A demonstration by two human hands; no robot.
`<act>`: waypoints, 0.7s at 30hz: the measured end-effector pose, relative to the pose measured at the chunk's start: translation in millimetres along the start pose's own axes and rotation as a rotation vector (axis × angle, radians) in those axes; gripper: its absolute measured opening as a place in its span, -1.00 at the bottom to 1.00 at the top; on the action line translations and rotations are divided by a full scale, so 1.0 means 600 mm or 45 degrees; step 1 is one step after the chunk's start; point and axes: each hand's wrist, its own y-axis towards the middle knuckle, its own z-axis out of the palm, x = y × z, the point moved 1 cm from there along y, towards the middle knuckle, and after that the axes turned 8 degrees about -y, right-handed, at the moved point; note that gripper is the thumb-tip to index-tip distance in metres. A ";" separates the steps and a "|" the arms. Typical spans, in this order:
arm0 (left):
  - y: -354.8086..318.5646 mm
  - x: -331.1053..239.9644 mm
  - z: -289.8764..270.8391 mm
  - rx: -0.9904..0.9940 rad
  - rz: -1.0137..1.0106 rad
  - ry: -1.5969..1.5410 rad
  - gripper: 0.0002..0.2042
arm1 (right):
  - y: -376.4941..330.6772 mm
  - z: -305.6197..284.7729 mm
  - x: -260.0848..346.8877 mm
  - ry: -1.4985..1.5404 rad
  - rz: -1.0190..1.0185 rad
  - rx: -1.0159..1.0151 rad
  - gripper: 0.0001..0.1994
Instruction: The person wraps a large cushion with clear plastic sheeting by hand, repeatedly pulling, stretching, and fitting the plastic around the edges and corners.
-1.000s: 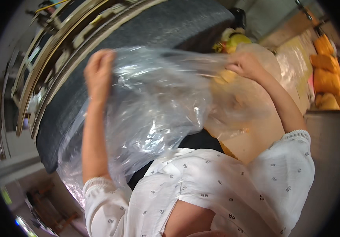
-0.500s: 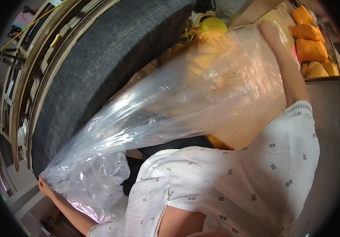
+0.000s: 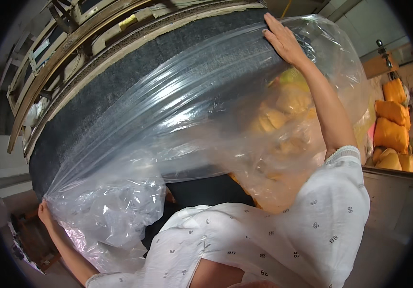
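A large clear plastic sheet (image 3: 168,105) stretches across a long, dark, fuzzy-covered board (image 3: 67,129). At the board's left end, my left hand (image 3: 44,212) is closed on the edge of the plastic sheet. My right hand (image 3: 287,44) lies with its fingers stretched out on the sheet, near the far right part of the board. Between the hands the plastic is pulled into long creases, while a loose crumpled part hangs in front of the board on the left. Through the sheet, orange-yellow cloth bundles (image 3: 283,108) show beneath my right forearm.
Wooden and metal rails (image 3: 67,43) run behind the board's far edge. Several orange bundles (image 3: 391,134) are stacked in a recess at the right. A brown wooden piece of furniture (image 3: 31,237) stands at the lower left.
My right hand has swung far and leftward, carrying the plastic over the board, and its fingers are now spread flat. My left hand stays at the board's left end, holding the sheet.
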 end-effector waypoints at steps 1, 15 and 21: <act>0.012 -0.008 0.007 0.004 -0.012 0.005 -0.73 | 0.010 0.002 -0.001 0.028 -0.034 -0.083 -0.42; -0.019 -0.251 0.281 -0.568 0.305 0.007 -0.62 | 0.160 0.046 -0.066 -0.116 0.394 0.199 -0.59; -0.007 -0.302 0.297 -0.661 0.298 -0.135 -0.71 | 0.122 -0.070 0.377 0.531 -0.371 -0.359 -0.82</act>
